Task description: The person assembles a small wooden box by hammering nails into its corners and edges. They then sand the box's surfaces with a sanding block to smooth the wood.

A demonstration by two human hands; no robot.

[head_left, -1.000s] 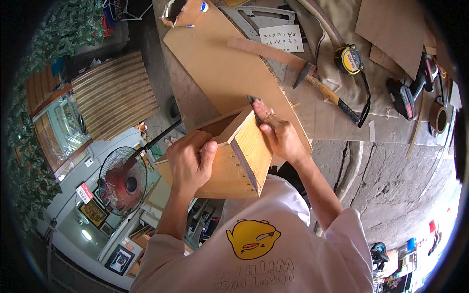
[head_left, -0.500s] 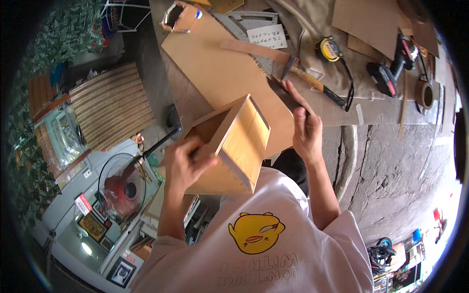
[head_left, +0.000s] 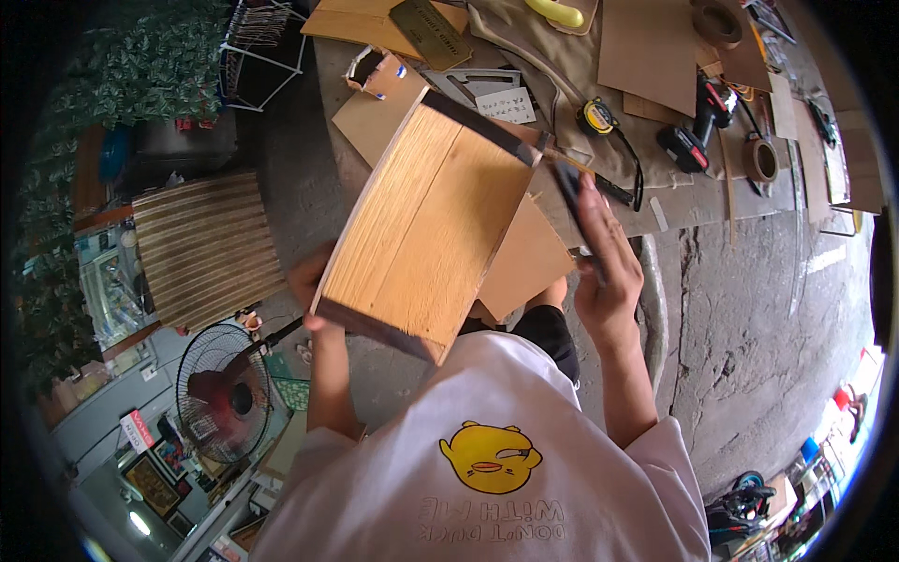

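Observation:
A wooden box [head_left: 421, 215] with a pale plank face and dark edge strips is held up in front of my chest, tilted. My left hand [head_left: 311, 281] grips it at its lower left, with most of the fingers hidden behind the wood. To the right of the box, my right hand [head_left: 609, 267] pinches a thin, dark, flat piece [head_left: 579, 204] between thumb and straight fingers. That piece is blurred, so its kind is unclear; it stands near the box's upper right corner. Behind it, the dark handle end of a hammer [head_left: 614, 192] shows on the table.
On the worktable lie a yellow tape measure [head_left: 596, 117], a cordless drill [head_left: 695, 136], tape rolls [head_left: 760, 160] and cardboard sheets [head_left: 648, 51]. Brown board [head_left: 526, 262] extends past the near edge under the box. A standing fan [head_left: 225, 393] is at lower left.
The box has been raised and turned, so its plank face now points up at me and its open side is hidden. The right hand stays beside it with the dark piece.

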